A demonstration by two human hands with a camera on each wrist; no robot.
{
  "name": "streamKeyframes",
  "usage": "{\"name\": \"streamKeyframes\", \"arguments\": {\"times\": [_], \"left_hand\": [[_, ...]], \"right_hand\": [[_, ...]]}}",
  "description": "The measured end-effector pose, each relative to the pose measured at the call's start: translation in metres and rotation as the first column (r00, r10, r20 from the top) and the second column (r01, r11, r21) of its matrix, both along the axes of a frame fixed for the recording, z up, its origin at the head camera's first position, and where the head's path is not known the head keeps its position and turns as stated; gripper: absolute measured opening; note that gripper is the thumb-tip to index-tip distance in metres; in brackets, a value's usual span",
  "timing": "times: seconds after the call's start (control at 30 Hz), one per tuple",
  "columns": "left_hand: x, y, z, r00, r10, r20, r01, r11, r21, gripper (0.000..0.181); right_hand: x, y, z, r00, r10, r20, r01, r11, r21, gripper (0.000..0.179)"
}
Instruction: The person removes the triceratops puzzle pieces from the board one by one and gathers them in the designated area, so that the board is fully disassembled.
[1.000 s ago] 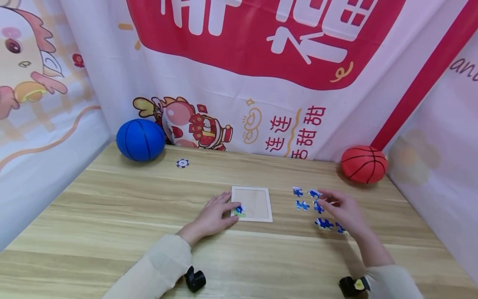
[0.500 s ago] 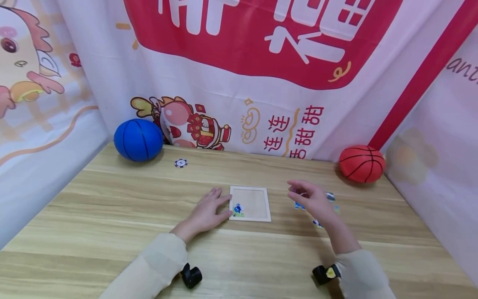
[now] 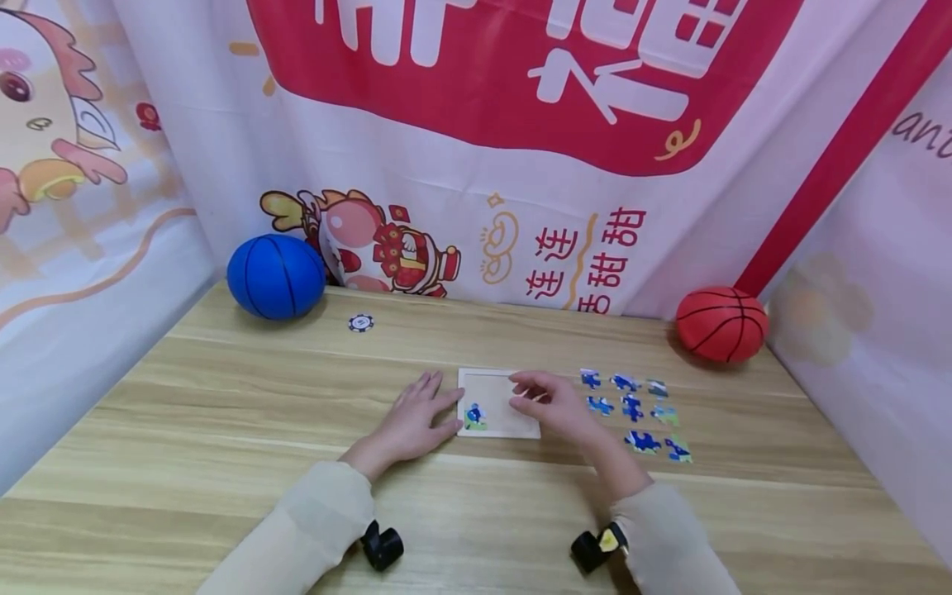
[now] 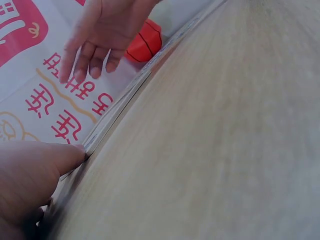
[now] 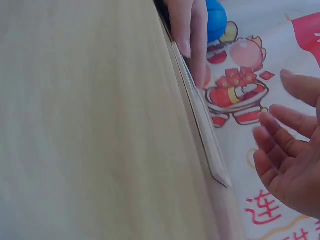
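A shallow pale wooden puzzle tray (image 3: 500,437) lies on the table in front of the person. One jigsaw piece (image 3: 474,415), blue and green, sits in its lower left corner. At the tray's left edge rests the left hand (image 3: 407,423), its thumb and index finger touching the rim. The right hand (image 3: 554,406) hovers over the tray's right side. Its fingers are loosely bent, and no piece shows between them in the right wrist view, where the palm (image 5: 295,155) faces the camera. Right of the tray, several loose blue jigsaw pieces (image 3: 632,408) lie in rows.
A blue ball (image 3: 276,277) stands at the back left and a red ball (image 3: 722,325) at the back right. Near the blue ball lies a poker chip (image 3: 361,323). Printed cloth (image 3: 446,124) hangs behind the wooden table (image 3: 223,430).
The right hand has moved left from the loose pieces to above the tray. The left hand has drawn back slightly from the placed piece to the tray's left rim.
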State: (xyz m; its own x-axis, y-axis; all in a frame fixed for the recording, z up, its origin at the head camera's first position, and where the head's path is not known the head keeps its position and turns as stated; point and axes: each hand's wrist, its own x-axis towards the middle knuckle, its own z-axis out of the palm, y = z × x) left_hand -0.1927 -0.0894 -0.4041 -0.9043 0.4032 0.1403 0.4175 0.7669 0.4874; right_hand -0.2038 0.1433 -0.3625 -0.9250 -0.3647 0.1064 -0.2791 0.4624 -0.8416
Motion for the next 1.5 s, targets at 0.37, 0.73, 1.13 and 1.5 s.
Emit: {"name": "streamKeyframes", "arguments": {"times": [0.37, 0.73, 1.13, 1.5], "left_hand": [[0.0, 0.0, 0.0, 1.0, -0.017, -0.001, 0.017, 0.999, -0.029, 0.051], [0.0, 0.0, -0.001, 1.0, -0.011, 0.01, 0.011, 0.999, -0.03, 0.05], [-0.001, 0.0, -0.002, 1.0, -0.012, 0.0, 0.012, 1.0, -0.025, 0.05], [-0.001, 0.0, 0.001, 1.0, -0.012, 0.001, 0.012, 1.0, -0.017, 0.049]], "right_hand": [[0.007, -0.024, -0.029, 0.994, 0.083, -0.069, -0.073, 0.989, 0.132, 0.033], [0.009, -0.035, -0.035, 0.992, 0.028, -0.123, 0.006, 0.964, 0.265, 0.03], [0.009, -0.04, -0.034, 0.997, -0.016, -0.07, 0.027, 0.988, 0.154, 0.023], [0.009, -0.04, -0.03, 1.0, 0.001, -0.002, -0.001, 0.992, 0.13, 0.025]]}}
